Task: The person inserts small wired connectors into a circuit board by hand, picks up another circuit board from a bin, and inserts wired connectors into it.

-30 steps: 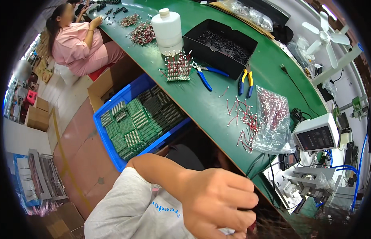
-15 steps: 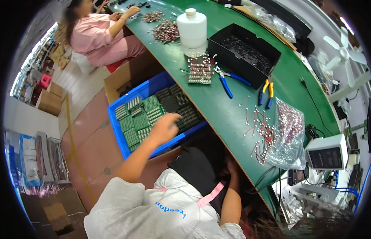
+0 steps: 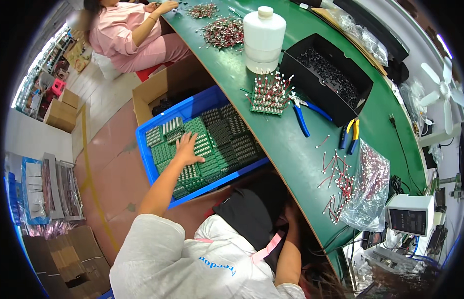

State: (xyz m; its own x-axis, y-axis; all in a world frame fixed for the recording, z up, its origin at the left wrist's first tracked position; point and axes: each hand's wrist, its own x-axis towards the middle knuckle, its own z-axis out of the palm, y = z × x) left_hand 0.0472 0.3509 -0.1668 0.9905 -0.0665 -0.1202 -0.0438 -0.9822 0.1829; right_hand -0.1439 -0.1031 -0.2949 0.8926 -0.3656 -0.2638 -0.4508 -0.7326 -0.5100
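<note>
My left hand (image 3: 188, 149) is over the blue crate (image 3: 151, 180), fingers spread, and seems to rest on green circuit boards (image 3: 204, 168) packed in rows. Whether it touches them I cannot tell for sure. Nothing is in this hand. Darker boards (image 3: 238, 144) lie on the crate's table side, partly in shadow. My right hand (image 3: 291, 213) hangs by the table edge near my lap, its fingers hidden in shadow. On the green table (image 3: 272, 134), a stack of boards with red and white wires (image 3: 270, 94) stands nearest the crate.
Blue-handled pliers (image 3: 303, 118) and yellow-and-blue cutters (image 3: 349, 135) lie near a black box (image 3: 336, 74) of small dark parts. A white jug (image 3: 264, 40), loose red wires (image 3: 341, 184) and a plastic bag (image 3: 369, 189) share the table. A co-worker in pink (image 3: 125, 35) sits beyond.
My left hand has moved left across the crate, from the darker boards to the green ones, and its fingers have spread. My view has shifted slightly; the right hand stays by the table edge.
</note>
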